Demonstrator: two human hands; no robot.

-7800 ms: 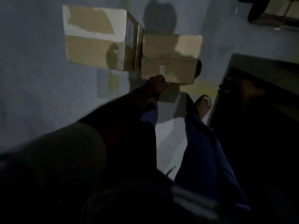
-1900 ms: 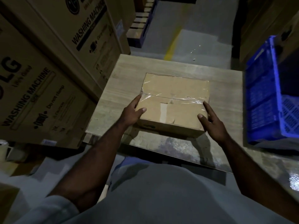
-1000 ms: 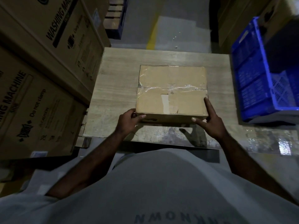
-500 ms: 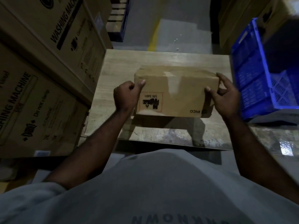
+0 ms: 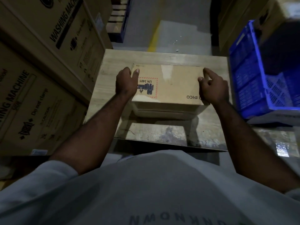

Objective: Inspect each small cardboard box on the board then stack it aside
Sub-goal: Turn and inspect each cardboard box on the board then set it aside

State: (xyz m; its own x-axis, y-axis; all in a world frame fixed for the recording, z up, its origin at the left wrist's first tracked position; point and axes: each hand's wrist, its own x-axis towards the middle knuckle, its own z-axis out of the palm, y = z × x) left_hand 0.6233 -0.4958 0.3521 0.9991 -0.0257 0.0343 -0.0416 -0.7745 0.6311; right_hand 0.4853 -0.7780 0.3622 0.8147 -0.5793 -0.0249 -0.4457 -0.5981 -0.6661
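Big washing machine boxes [image 5: 40, 78] stand at my nine o'clock and a blue crate [image 5: 253, 78] at three. Over the middle of the board [image 5: 162, 57] the small box [image 5: 175, 85] is tipped up. It could slip and bump down, because I only hold its ends. My left hand [image 5: 125, 83] curls round its nine o'clock end. My right hand [image 5: 212, 90] pinches the three o'clock end, with some fingers [image 5: 207, 72] sticking out.

Tall washing machine cartons [image 5: 48, 78] wall the left edge of the desk [image 5: 162, 57]; a blue crate [image 5: 250, 78] crowds its right. Bare strips lie open far and near of the held cardboard box [image 5: 175, 85], with the floor aisle [image 5: 181, 34] beyond.
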